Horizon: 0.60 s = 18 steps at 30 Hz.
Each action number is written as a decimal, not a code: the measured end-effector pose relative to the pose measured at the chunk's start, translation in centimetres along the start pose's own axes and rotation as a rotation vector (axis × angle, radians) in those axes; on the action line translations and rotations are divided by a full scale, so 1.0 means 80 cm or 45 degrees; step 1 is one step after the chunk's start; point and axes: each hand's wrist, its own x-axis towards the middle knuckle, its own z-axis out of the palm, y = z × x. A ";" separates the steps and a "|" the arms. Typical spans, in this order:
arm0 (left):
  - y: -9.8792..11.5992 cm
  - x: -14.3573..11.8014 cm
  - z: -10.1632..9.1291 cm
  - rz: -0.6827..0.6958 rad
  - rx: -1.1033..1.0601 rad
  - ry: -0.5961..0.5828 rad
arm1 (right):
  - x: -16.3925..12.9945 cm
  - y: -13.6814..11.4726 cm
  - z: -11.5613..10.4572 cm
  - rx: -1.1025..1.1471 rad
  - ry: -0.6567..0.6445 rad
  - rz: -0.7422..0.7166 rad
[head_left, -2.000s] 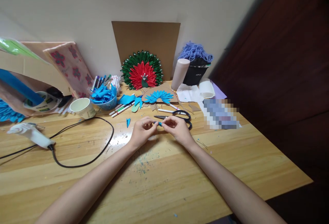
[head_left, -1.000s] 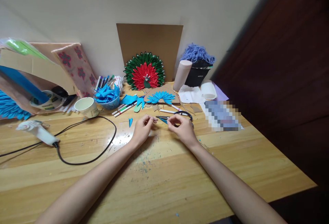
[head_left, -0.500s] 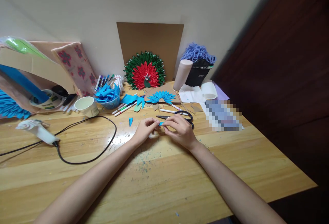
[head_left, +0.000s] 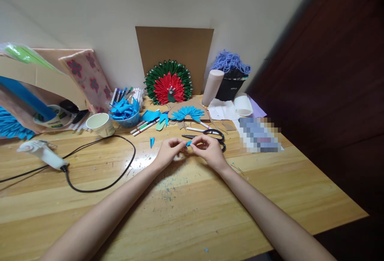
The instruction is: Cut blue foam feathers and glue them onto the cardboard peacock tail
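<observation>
The right hand [head_left: 208, 150] has lifted slightly — its fingers curl up off the blue paper piece [head_left: 189, 143].

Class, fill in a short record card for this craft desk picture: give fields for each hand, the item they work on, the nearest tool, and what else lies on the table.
Left hand: pinches the blue paper piece
Right hand: pinches the same piece from the other side
Nearest tool: black scissors, lying just behind the right hand
Loose piece: blue paper petal, left of the hands
Far left: glue gun with black cord
Surface: wooden table
</observation>
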 end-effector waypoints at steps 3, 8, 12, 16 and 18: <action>0.000 0.000 0.001 0.014 0.019 -0.005 | 0.002 0.006 0.001 0.046 0.032 0.018; -0.001 -0.001 0.004 0.054 0.104 0.046 | 0.002 0.006 0.000 0.033 0.044 0.032; -0.003 -0.003 0.006 0.137 0.241 0.116 | 0.001 0.001 0.000 0.023 0.046 0.047; -0.004 -0.006 0.006 0.241 0.446 0.146 | 0.002 0.000 0.000 0.036 0.056 0.017; -0.004 -0.007 0.006 0.333 0.593 0.163 | 0.004 0.003 0.000 0.068 0.057 0.029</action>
